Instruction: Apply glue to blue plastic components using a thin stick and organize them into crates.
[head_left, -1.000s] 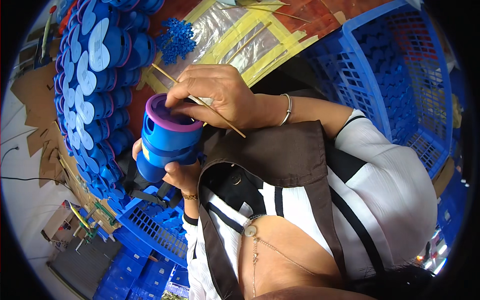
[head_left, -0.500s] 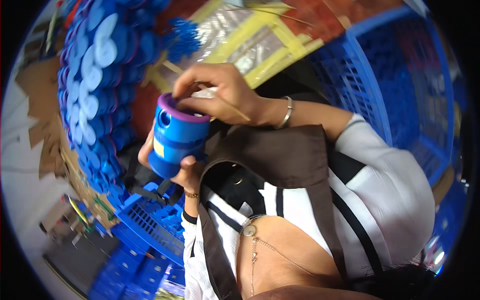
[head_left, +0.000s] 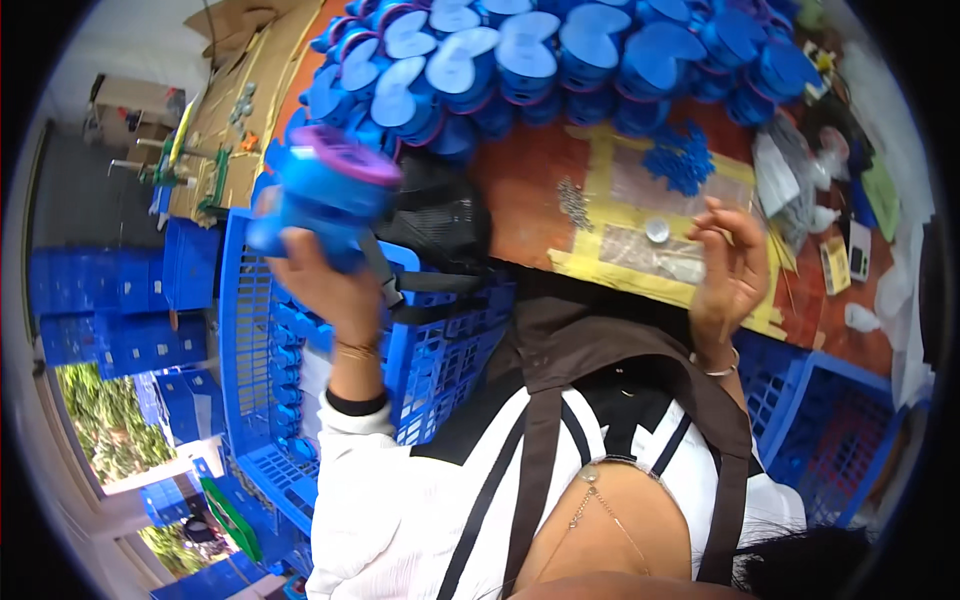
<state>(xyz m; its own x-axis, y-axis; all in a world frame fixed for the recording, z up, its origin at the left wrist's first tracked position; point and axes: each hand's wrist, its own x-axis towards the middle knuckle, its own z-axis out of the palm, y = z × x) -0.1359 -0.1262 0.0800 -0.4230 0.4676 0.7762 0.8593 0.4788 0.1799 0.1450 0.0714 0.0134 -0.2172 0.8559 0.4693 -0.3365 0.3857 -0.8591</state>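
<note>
My left hand (head_left: pixel 325 285) is raised at the left, fingers wrapped round a blue plastic cup-shaped part (head_left: pixel 335 195) with a purple rim. Motion blurs the part, and its inside cannot be made out. Over the right side of the work table (head_left: pixel 525 210), my right hand (head_left: pixel 730 270) has its fingers loosely curled and apart, with nothing visible in them. Close to that hand are a small round white lid-like piece (head_left: pixel 656 231) and a pile of small blue plastic pieces (head_left: pixel 680 162) on a yellow-taped patch.
Rows of blue parts with heart-shaped tops (head_left: pixel 590 45) line the far table. Small metal pieces (head_left: pixel 573 203) lie mid-table. Below my left hand stands a blue crate (head_left: pixel 245 330) holding blue parts, beside a black bag (head_left: pixel 435 215). Another blue crate (head_left: pixel 815 400) is at the right.
My right hand has come out of the cup-shaped part and moved right over the table. My left hand has carried the part left, over the crate. The view has turned.
</note>
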